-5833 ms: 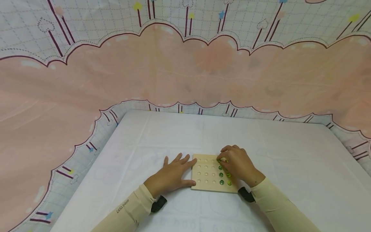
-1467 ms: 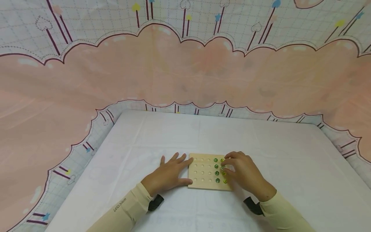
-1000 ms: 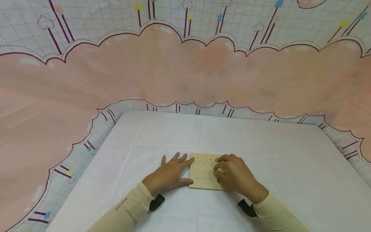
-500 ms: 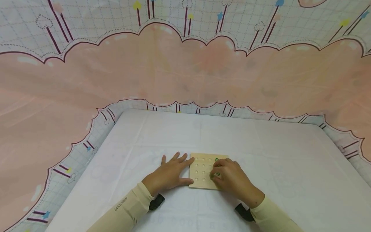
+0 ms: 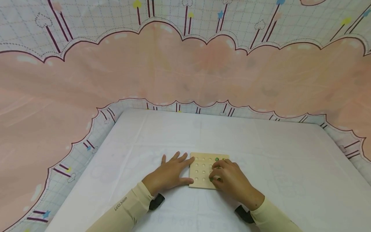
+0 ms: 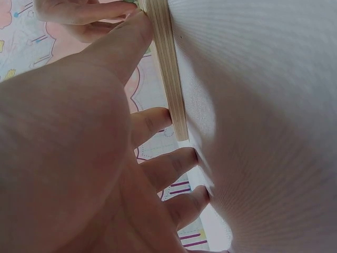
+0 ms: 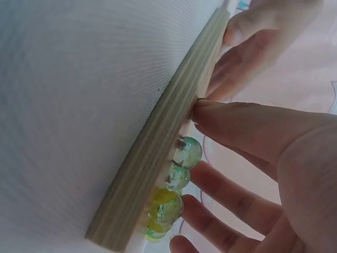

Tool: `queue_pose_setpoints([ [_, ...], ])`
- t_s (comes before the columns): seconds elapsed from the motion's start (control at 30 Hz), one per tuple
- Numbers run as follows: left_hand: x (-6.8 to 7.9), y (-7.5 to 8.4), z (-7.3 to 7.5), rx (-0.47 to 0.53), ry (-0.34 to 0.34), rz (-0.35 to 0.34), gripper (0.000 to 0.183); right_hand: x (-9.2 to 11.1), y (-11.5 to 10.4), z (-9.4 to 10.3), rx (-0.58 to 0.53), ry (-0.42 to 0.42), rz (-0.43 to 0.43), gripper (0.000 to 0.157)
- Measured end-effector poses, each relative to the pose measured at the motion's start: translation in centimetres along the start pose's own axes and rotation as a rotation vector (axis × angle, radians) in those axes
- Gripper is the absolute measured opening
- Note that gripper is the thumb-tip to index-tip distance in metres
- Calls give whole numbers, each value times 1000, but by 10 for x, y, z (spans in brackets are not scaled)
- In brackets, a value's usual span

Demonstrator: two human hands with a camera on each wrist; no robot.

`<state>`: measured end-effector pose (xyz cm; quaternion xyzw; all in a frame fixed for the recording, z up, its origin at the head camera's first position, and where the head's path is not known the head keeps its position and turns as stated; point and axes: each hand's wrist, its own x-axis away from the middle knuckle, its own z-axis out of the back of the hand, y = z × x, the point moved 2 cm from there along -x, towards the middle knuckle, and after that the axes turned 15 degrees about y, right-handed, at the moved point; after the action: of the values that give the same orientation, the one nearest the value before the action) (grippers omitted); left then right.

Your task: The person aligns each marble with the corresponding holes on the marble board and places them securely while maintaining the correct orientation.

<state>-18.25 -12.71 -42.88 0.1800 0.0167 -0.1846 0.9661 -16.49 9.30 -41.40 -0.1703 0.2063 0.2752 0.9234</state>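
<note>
A square wooden board with rows of round hollows lies on the white table. My left hand rests at its left side with fingers spread, thumb and index finger touching the board's edge. Over the board's lower right part, my right hand pinches a green marble between thumb and fingers at a hollow in the near row. A green marble sits in the far row. The right wrist view shows green marbles and a yellow one on the board; the pinched marble is hidden there by the thumb.
The white-covered table extends around the board. Behind it hangs a peach and white patterned cloth. A black wrist-worn piece sits below the left wrist and another below the right.
My right hand has moved from the board's right-hand column leftward and nearer, carrying a marble to the near row. The left hand has stayed at the board's left edge.
</note>
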Motion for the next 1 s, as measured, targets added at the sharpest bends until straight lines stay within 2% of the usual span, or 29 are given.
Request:
queue_pose_setpoints([
  [0.63, -1, 2, 1, -3, -4, 2, 81, 1, 2, 2, 21, 6, 10, 12],
  [1.0, 0, 2, 0, 1, -4, 4, 81, 0, 4, 8, 24, 7, -39, 8],
])
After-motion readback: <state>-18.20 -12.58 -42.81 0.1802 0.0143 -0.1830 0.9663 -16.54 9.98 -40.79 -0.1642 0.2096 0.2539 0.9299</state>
